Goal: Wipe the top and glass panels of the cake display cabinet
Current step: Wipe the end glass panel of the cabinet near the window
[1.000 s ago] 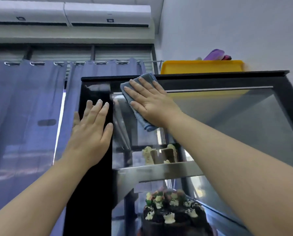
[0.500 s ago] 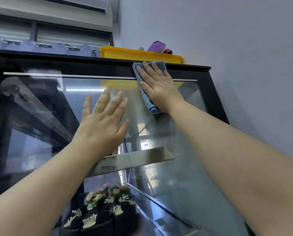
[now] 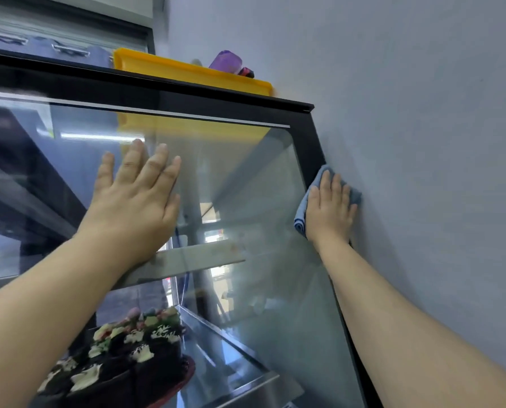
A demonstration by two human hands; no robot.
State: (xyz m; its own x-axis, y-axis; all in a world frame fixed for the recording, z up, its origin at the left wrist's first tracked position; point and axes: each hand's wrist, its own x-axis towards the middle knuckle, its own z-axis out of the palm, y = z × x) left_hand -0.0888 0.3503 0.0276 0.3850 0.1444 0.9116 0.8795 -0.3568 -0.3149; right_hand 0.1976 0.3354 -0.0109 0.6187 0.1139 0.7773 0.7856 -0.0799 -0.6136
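The cake display cabinet (image 3: 204, 97) has a black frame and a large slanted glass panel (image 3: 254, 184) that fills most of the view. My right hand (image 3: 329, 209) presses a folded blue cloth (image 3: 301, 210) flat against the black right edge of the frame, close to the wall. My left hand (image 3: 137, 201) lies flat on the glass with fingers spread and holds nothing. Behind the glass sits a dark chocolate cake (image 3: 119, 357) with cream decorations, under a metal shelf (image 3: 192, 257).
A yellow tray (image 3: 187, 70) rests on the cabinet top with a purple object (image 3: 225, 61) in it. A grey wall (image 3: 407, 113) stands right beside the cabinet's right edge. Blue curtains (image 3: 40, 50) hang at the upper left.
My right hand has slid the cloth from the top frame rightward and down to the cabinet's right edge. My left hand stays flat on the glass. The view has turned right.
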